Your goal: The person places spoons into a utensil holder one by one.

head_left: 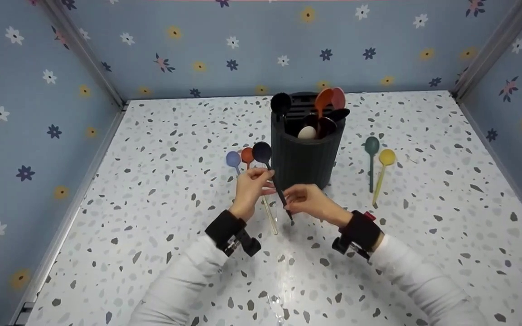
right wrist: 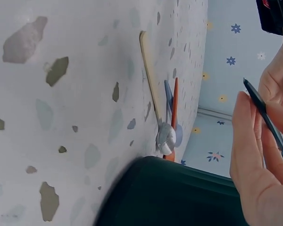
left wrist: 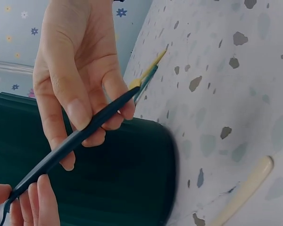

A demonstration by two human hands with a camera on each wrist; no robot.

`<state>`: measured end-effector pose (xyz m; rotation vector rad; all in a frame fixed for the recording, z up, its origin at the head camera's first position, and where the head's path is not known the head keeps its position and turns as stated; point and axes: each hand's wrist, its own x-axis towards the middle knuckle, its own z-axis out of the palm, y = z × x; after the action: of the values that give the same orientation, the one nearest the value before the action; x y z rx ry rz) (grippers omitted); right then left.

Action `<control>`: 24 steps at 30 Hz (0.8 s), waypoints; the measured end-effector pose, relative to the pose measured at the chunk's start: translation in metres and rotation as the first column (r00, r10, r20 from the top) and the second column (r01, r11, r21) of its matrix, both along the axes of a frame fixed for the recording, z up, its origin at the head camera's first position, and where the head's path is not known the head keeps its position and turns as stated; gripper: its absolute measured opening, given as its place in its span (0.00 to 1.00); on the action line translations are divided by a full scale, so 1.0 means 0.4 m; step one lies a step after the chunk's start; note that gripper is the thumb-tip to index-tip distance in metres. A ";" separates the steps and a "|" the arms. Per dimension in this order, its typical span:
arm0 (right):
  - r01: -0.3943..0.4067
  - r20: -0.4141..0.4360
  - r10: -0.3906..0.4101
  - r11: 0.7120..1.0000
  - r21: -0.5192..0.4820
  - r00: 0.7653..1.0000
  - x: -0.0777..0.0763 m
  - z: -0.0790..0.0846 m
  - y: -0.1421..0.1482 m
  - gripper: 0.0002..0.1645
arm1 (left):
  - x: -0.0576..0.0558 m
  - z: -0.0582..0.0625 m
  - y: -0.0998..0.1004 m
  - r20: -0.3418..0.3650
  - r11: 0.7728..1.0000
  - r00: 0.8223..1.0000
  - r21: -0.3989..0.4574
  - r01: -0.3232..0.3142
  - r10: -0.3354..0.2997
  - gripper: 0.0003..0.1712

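Observation:
Both hands hold a dark navy spoon aslant in front of the black utensil holder, its bowl up to the left and its handle end down to the right. My left hand pinches it just below the bowl. Lower on the handle, the thumb and fingers of my right hand grip it. In the right wrist view the handle's tip pokes out past the right fingers, while the bowl is out of sight. Several utensils stand in the holder, among them an orange spoon and a pink one.
Left of the holder lie a blue spoon, an orange-red spoon and a cream-handled spoon. A green spoon and a yellow spoon lie to its right. Flower-patterned walls enclose the speckled table.

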<state>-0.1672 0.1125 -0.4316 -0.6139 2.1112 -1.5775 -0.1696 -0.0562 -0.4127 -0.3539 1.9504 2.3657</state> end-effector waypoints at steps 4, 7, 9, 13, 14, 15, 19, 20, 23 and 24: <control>0.012 -0.013 -0.012 1.000 -0.020 1.000 -0.010 -0.002 0.001 0.18 | 0.003 0.021 0.003 -0.035 1.000 0.999 -0.027 0.000 -0.001 0.10; 0.013 -0.023 -0.014 0.999 -0.033 1.000 -0.012 0.011 0.000 0.17 | 0.005 0.038 0.005 -0.063 0.999 0.998 -0.045 0.001 -0.004 0.10; 0.015 -0.026 -0.016 0.999 -0.038 1.000 -0.014 0.021 0.000 0.17 | 0.006 0.050 0.006 -0.080 0.999 0.997 -0.054 0.005 -0.010 0.10; 0.021 -0.027 -0.021 0.999 -0.034 0.999 -0.018 0.040 0.001 0.17 | 0.005 0.069 0.008 -0.102 0.998 0.995 -0.064 0.007 -0.014 0.10; 0.021 -0.027 -0.022 0.999 -0.033 0.999 -0.019 0.045 0.002 0.17 | 0.004 0.074 0.008 -0.105 0.998 0.994 -0.060 0.008 -0.014 0.10; 0.021 -0.026 -0.022 0.999 -0.031 0.999 -0.020 0.050 0.002 0.17 | 0.003 0.078 0.008 -0.109 0.999 0.994 -0.054 0.008 -0.014 0.10; 0.011 -0.058 -0.012 1.000 -0.023 0.998 -0.024 0.070 0.003 0.17 | 0.000 0.095 0.009 -0.117 0.999 0.993 -0.046 0.005 -0.011 0.10; 0.011 -0.064 -0.012 1.000 -0.022 0.998 -0.025 0.075 0.003 0.17 | -0.001 0.100 0.009 -0.119 0.999 0.993 -0.044 0.004 -0.009 0.10; 0.010 -0.082 -0.011 1.000 -0.016 0.997 -0.028 0.091 0.005 0.17 | -0.004 0.117 0.010 -0.125 0.999 0.992 -0.045 0.002 -0.007 0.09; 0.012 -0.081 -0.014 1.000 -0.016 0.997 -0.029 0.097 0.005 0.17 | -0.004 0.122 0.011 -0.128 0.999 0.992 -0.042 0.003 -0.009 0.09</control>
<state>-0.1789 0.1144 -0.3929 -0.6816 2.1675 -1.6033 -0.1713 -0.0519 -0.3638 -0.2022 2.0542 2.4033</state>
